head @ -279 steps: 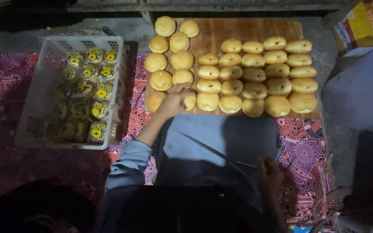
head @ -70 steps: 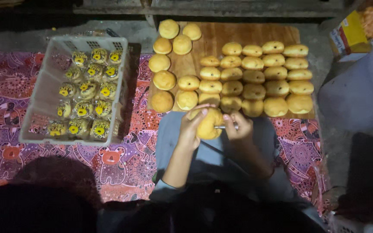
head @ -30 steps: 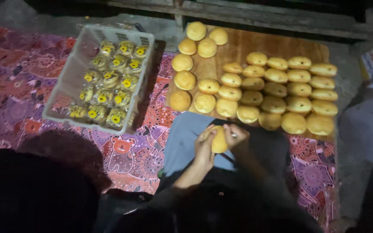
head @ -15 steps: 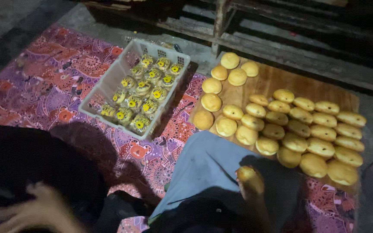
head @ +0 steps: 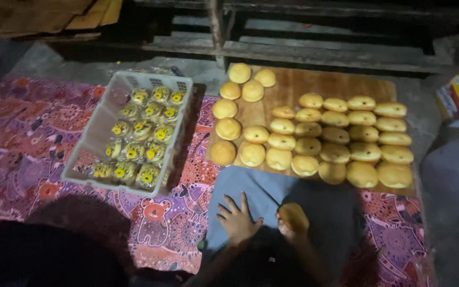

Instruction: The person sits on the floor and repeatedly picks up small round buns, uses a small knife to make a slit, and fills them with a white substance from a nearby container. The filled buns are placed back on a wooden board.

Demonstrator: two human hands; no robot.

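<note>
Holding 1 golden bun (head: 293,217) in the right hand (head: 292,227), low over the grey-blue cloth (head: 264,192) on the lap, just below the near edge of the wooden board (head: 314,85). Changed since half a second ago: left hand (head: 236,219) then far out to the left over a dark shape, now back beside the right hand, flat on the cloth with fingers spread wide and empty; bun then held alone at the frame's lower middle, now paired with that hand close by but not touching it. View now squarer to the board than before.

Bun sitting on top of the curled right fingers, wrapped from beneath and behind, domed crust facing up toward the camera. Roundish shape, slightly longer from near to far; exact axis hard to tell in the dim light.

Rows of similar buns (head: 341,135) lying on the board. White plastic crate (head: 128,133) of wrapped yellow-labelled buns (head: 139,143) resting on the patterned red-purple mat (head: 33,133), left of the board.
</note>
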